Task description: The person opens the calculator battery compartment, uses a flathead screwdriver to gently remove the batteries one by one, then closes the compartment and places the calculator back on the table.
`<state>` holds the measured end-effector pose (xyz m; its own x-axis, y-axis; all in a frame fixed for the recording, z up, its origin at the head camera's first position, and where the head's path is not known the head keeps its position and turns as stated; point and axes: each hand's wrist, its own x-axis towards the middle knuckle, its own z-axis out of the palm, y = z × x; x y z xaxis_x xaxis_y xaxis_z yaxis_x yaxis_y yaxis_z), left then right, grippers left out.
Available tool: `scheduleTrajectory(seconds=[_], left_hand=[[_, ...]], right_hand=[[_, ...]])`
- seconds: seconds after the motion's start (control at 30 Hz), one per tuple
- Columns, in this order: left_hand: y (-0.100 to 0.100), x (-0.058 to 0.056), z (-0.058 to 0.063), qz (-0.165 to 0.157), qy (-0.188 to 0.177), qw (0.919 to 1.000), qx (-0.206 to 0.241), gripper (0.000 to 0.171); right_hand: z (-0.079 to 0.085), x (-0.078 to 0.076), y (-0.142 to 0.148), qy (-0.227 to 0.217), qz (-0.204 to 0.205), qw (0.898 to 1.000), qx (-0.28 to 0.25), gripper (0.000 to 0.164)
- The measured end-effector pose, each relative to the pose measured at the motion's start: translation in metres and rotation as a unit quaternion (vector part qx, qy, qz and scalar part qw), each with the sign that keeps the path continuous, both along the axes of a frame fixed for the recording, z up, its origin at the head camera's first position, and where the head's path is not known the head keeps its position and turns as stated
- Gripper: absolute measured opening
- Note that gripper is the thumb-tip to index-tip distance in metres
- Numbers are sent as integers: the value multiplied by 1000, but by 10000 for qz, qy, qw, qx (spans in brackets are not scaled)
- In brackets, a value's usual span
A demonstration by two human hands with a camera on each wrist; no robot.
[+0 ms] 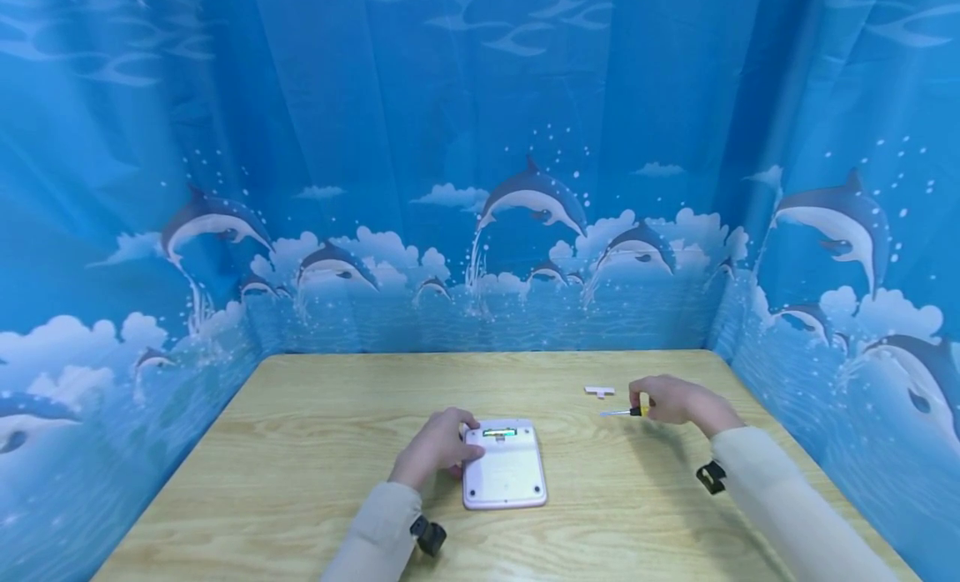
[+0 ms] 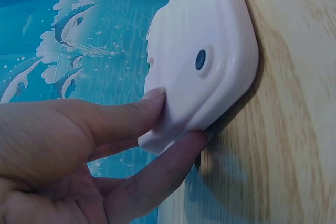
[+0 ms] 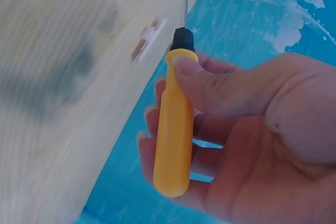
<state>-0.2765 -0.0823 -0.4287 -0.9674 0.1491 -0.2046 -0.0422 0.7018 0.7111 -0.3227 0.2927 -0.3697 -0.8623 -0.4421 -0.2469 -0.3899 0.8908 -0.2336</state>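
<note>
A pale pinkish-white calculator [image 1: 502,474] lies face down on the table, with dark round feet on its back. Near its far edge a battery slot [image 1: 499,433] is uncovered, showing something shiny and greenish inside. My left hand [image 1: 442,445] pinches the calculator's left side, thumb on the back and fingers at the edge; the left wrist view shows the thumb [image 2: 149,106] there. Off to the right, my right hand [image 1: 671,398] grips a screwdriver [image 3: 176,124] by its yellow handle. Its thin metal shaft points left, above the table and apart from the calculator.
A small pale T-shaped cover [image 1: 599,391] lies on the wooden table [image 1: 330,432], left of the right hand and beyond the screwdriver. A blue dolphin-print curtain [image 1: 450,148] surrounds the table's back and sides.
</note>
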Motion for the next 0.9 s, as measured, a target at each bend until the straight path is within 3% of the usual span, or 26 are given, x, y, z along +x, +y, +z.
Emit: scheduleTrajectory(seconds=[0.57, 0.9], left_hand=[[1, 0, 0, 47, -30, 10000, 6, 43], [-1, 1, 0, 98, -30, 9999, 38, 43]], right_hand=[[13, 1, -45, -37, 248, 9992, -317, 21], [11, 1, -64, 53, 368, 9987, -336, 23]])
